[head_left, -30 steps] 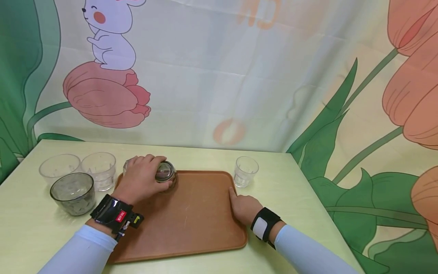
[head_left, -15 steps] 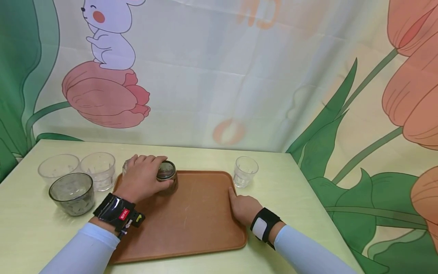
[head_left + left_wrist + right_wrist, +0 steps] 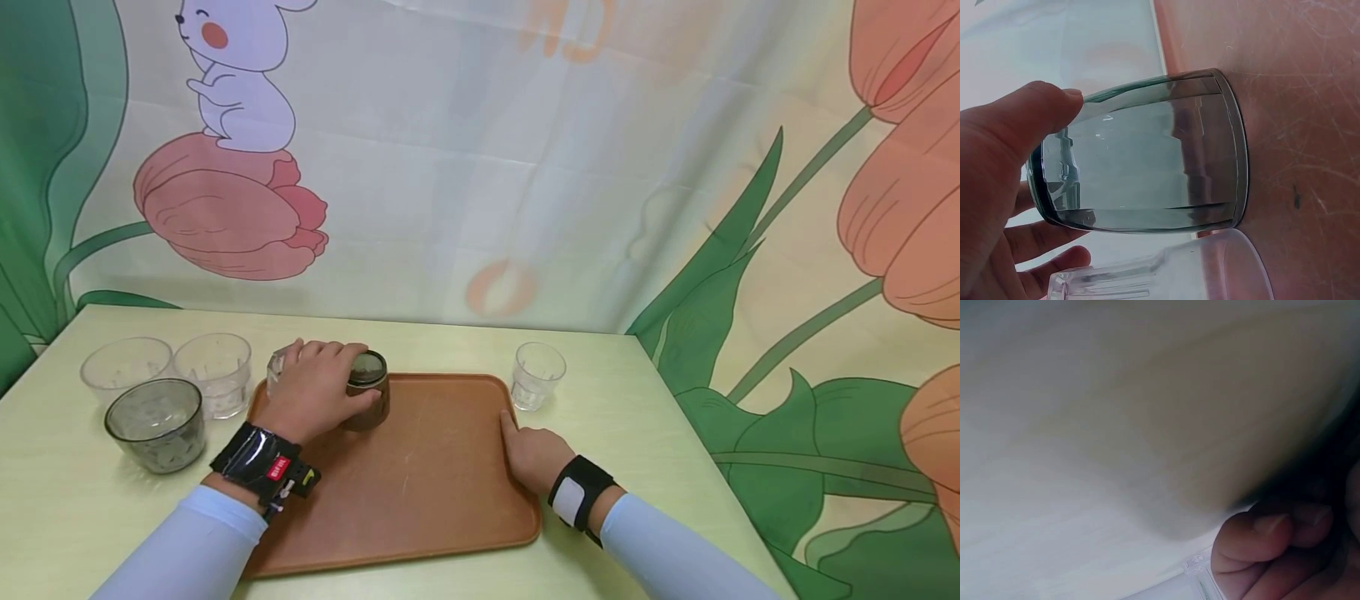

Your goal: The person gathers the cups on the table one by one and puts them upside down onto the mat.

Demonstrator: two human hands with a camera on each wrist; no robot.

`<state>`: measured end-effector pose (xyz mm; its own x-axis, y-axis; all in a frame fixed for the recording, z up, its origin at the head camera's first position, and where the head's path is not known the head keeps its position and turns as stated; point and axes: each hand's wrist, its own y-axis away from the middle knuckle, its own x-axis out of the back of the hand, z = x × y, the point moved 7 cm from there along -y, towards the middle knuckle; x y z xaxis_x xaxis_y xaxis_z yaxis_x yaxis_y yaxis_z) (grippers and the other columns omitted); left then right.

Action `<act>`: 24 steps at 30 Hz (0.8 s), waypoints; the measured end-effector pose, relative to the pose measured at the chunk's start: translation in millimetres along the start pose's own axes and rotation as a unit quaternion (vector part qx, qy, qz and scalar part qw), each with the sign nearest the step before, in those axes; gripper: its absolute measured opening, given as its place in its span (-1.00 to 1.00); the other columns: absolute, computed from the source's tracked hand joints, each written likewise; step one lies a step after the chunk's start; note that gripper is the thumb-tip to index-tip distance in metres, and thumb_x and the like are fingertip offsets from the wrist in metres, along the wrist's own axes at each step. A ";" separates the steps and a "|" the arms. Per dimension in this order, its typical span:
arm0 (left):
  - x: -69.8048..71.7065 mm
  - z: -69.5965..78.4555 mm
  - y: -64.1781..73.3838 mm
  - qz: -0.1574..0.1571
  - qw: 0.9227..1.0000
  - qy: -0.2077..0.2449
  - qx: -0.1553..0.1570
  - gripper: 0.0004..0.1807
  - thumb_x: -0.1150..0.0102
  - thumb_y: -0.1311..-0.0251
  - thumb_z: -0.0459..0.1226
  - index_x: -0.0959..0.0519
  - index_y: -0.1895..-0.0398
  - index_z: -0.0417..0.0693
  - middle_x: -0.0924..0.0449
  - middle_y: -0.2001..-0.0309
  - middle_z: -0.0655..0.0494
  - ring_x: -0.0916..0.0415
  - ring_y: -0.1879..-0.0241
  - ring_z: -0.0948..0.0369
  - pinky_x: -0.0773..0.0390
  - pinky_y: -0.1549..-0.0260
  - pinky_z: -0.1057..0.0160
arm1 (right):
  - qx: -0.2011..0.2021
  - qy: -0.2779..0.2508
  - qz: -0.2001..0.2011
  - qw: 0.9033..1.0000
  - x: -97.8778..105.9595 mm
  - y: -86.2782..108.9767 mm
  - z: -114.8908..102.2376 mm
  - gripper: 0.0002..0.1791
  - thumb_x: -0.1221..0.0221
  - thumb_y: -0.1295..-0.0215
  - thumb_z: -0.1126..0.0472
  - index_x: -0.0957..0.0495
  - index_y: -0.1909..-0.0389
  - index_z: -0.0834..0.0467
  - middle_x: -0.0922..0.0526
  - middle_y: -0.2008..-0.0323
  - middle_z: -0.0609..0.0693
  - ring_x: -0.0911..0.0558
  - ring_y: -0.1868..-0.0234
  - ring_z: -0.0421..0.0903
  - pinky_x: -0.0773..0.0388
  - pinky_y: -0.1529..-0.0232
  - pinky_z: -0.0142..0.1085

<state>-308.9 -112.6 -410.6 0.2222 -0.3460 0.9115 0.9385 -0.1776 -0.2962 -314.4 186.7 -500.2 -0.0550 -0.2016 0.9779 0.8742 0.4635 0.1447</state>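
Note:
My left hand (image 3: 315, 392) pinches the narrow base of a smoky grey glass (image 3: 369, 410), thumb on one side and fingers on the other. In the left wrist view the grey glass (image 3: 1135, 156) is upside down, its wide rim at the brown tray (image 3: 1297, 137). Beside it a clear glass (image 3: 1179, 269) is also mouth-down; in the head view my hand mostly hides it. My right hand (image 3: 540, 458) grips the right edge of the tray (image 3: 435, 483). The right wrist view is blurred, showing curled fingers (image 3: 1250, 540).
Left of the tray stand a wide clear bowl (image 3: 123, 371), a clear glass (image 3: 217, 383) and a smoky grey bowl (image 3: 157, 429). A small clear glass (image 3: 536, 379) stands just beyond the tray's right edge. A printed curtain (image 3: 420, 208) hangs behind the table (image 3: 600, 400).
The grey glass has tipped more upright, and more of its side now shows below my left hand, which has shifted slightly right. The right hand and tray have stayed in place.

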 end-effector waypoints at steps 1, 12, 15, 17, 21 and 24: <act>0.2 0.2 0.1 -0.001 1.000 -0.001 0.001 -0.22 -0.37 -0.10 0.13 -0.47 -0.29 -0.12 -0.59 -0.13 -0.21 -0.41 -0.19 -0.22 -0.03 -0.36 -0.37 | 0.001 0.001 0.000 1.000 0.3 0.2 -0.4 -0.41 0.07 -0.51 0.25 -0.15 -0.49 0.32 -0.56 0.54 0.03 -0.51 0.61 -0.08 -0.59 0.51 -0.13; 0.7 -0.3 -0.2 -0.007 1.000 -0.003 0.009 -0.27 -0.38 -0.13 0.10 -0.48 -0.28 -0.11 -0.58 -0.14 -0.21 -0.38 -0.21 -0.23 0.03 -0.38 -0.39 | 0.001 0.007 0.007 1.000 -1.5 0.0 -1.1 -0.40 0.05 -0.48 0.28 -0.16 -0.49 0.32 -0.55 0.55 0.04 -0.52 0.62 -0.06 -0.59 0.52 -0.11; -1.0 -1.6 -0.6 -0.009 1.000 -0.005 0.014 -0.26 -0.38 -0.14 0.10 -0.47 -0.30 -0.11 -0.57 -0.17 -0.22 -0.38 -0.22 -0.24 0.04 -0.38 -0.40 | 0.002 0.012 0.008 1.000 -3.4 -0.9 -0.6 -0.41 0.05 -0.48 0.28 -0.17 -0.48 0.32 -0.55 0.55 0.04 -0.51 0.62 -0.06 -0.59 0.52 -0.12; -2.2 -2.4 -1.1 -0.012 1.000 -0.005 0.017 -0.25 -0.38 -0.14 0.09 -0.46 -0.31 -0.12 -0.55 -0.18 -0.23 -0.37 -0.23 -0.24 0.05 -0.38 -0.41 | 0.002 0.014 0.008 1.000 -4.4 -1.4 -0.3 -0.41 0.06 -0.48 0.27 -0.16 -0.49 0.31 -0.55 0.55 0.03 -0.51 0.62 -0.07 -0.60 0.52 -0.13; -4.2 -3.7 -2.4 -0.017 1.000 -0.006 0.021 -0.24 -0.38 -0.15 0.08 -0.44 -0.33 -0.13 -0.53 -0.21 -0.25 -0.34 -0.26 -0.25 0.07 -0.38 -0.44 | 0.001 0.011 0.006 1.000 -3.6 -1.3 -0.3 -0.41 0.06 -0.49 0.26 -0.16 -0.49 0.31 -0.55 0.54 0.03 -0.51 0.62 -0.07 -0.60 0.51 -0.13; -3.9 -3.9 -2.8 -0.016 1.000 -0.006 0.019 -0.24 -0.38 -0.15 0.08 -0.44 -0.33 -0.12 -0.53 -0.21 -0.25 -0.35 -0.25 -0.26 0.07 -0.37 -0.44 | -0.001 0.007 0.007 1.000 -1.6 -0.8 -0.7 -0.41 0.06 -0.49 0.26 -0.16 -0.49 0.32 -0.54 0.55 0.03 -0.51 0.62 -0.07 -0.59 0.52 -0.12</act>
<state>-313.5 -114.4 -414.4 0.1943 -0.3300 0.9238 0.9547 -0.1526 -0.2553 -314.6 186.0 -502.0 -0.0367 -0.2072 0.9776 0.8755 0.4649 0.1314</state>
